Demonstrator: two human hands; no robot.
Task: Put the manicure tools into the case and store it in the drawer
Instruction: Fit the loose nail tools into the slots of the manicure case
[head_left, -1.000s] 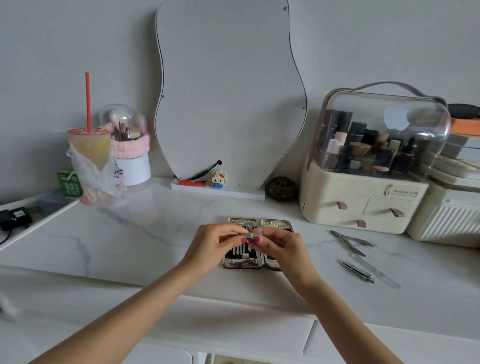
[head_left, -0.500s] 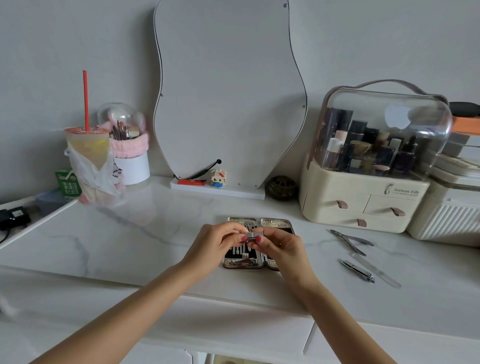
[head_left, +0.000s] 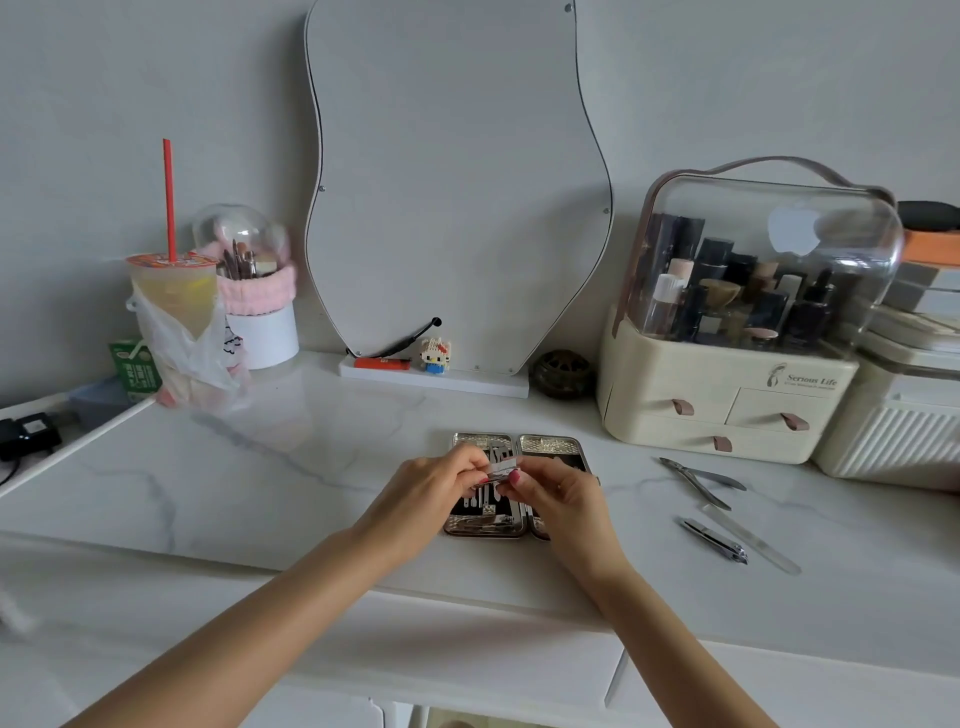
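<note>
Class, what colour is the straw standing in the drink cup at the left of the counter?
Red. The straw shows plainly in the head view, upright in the cup.

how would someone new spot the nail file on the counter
Start at the cream organizer on the right; three tools lie in front of it. The nail file is nearest you: flat, straight, translucent, unlike the steel clipper beside it and the nipper behind.

We can't make out the small metal tool (head_left: 503, 470) between the hands, and they cover much of the open case (head_left: 550, 447); its slotted pieces are too small to name, and the ribbed box (head_left: 893, 441) runs off the right edge
</note>
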